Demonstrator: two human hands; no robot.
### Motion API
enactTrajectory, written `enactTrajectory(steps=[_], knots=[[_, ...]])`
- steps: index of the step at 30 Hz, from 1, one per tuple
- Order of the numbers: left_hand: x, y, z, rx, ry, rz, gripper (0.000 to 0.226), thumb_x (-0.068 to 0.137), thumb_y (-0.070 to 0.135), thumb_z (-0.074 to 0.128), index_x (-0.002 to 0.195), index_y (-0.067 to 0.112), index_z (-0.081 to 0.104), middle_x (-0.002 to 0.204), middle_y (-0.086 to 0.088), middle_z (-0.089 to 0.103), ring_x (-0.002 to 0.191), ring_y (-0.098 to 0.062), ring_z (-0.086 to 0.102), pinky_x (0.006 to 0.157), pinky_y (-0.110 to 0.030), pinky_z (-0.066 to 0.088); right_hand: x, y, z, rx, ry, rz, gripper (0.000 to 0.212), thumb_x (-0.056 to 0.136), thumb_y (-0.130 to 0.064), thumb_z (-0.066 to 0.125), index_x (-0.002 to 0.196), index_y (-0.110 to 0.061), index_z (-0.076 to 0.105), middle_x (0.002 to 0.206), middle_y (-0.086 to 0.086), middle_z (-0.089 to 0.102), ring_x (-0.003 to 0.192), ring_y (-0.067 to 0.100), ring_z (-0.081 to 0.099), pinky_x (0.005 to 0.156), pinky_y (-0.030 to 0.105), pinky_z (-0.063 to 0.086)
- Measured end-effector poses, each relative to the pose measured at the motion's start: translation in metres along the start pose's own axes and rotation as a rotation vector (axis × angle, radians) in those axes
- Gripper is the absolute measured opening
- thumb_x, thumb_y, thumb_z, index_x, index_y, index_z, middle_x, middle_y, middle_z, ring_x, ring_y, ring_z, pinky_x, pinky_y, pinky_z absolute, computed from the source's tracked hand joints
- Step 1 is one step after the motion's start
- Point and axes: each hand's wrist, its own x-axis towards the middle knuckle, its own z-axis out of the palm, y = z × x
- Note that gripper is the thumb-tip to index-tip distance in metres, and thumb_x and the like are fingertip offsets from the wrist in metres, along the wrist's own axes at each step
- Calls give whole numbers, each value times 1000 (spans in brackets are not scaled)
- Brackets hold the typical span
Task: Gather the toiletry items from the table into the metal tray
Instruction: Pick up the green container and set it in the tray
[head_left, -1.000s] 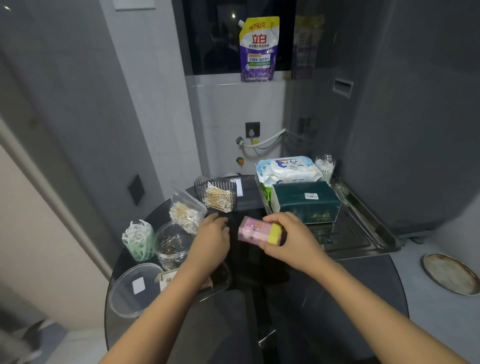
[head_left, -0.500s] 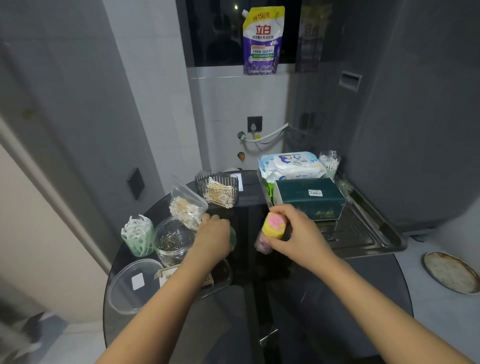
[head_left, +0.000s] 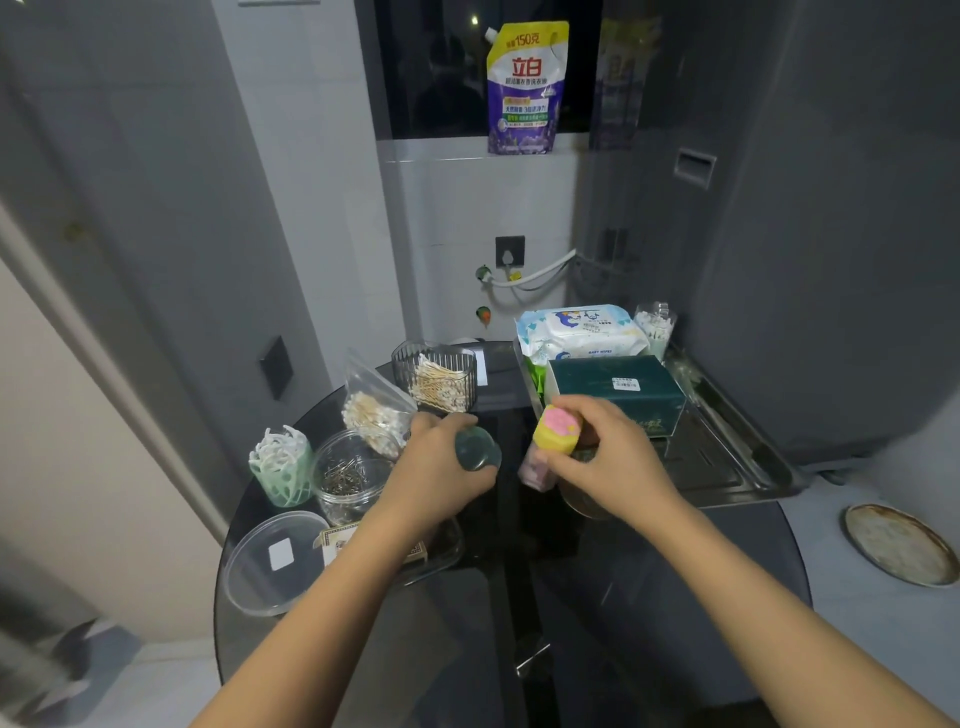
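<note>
Two hands over the dark worktop (head_left: 649, 597). Right hand (head_left: 613, 462) grips a pink-and-yellow packet (head_left: 553, 436), long axis steeply tilted, yellow end toward the camera, just beside the metal tray (head_left: 737, 457). Left hand (head_left: 441, 462) curls round a small translucent round object (head_left: 478, 448), near the packet, apart from it
</note>
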Motion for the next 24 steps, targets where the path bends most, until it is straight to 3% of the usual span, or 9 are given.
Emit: enactTrajectory(steps=[3, 6, 9, 15, 24], knots=[[-2, 9, 5, -77, -5, 17, 62, 75, 29, 72, 132, 24, 49, 115, 2, 37, 92, -9, 44, 86, -12, 31, 2, 7, -17, 16, 98, 54, 55, 69, -21, 78, 120, -25, 58, 111, -4, 56, 101, 12, 55, 86, 21, 39], [0, 22, 12, -141, -20, 32, 63, 75, 31, 73, 133, 24, 50, 118, 1, 42, 102, -10, 49, 90, -14, 32, 5, 16, -34, -1, 129, 88, 56, 70, -21, 77, 122, -24, 57, 114, -2, 57, 103, 12, 54, 86, 19, 35], [7, 36, 25, -166, -44, 73, 65, 73, 36, 74, 133, 24, 52, 126, -2, 51, 117, -15, 52, 101, -22, 39, 8, 30, -53, -57, 127, 147, 57, 71, -16, 76, 124, -22, 56, 121, 2, 57, 108, 16, 54, 88, 19, 35], [25, 70, 61, -176, -93, 111, 68, 75, 34, 74, 137, 24, 47, 130, -6, 47, 123, -18, 48, 104, -24, 35, 13, 64, -94, -103, 127, 249, 60, 72, -10, 73, 128, -17, 53, 126, 7, 58, 109, 23, 58, 86, 21, 37], [63, 113, 103, -192, 13, 160, 65, 79, 40, 65, 139, 30, 42, 126, 0, 46, 122, -15, 40, 108, -34, 35, 61, 118, -132, -229, 38, 301, 60, 75, -9, 73, 130, -14, 49, 130, 8, 55, 116, 25, 52, 86, 21, 33]])
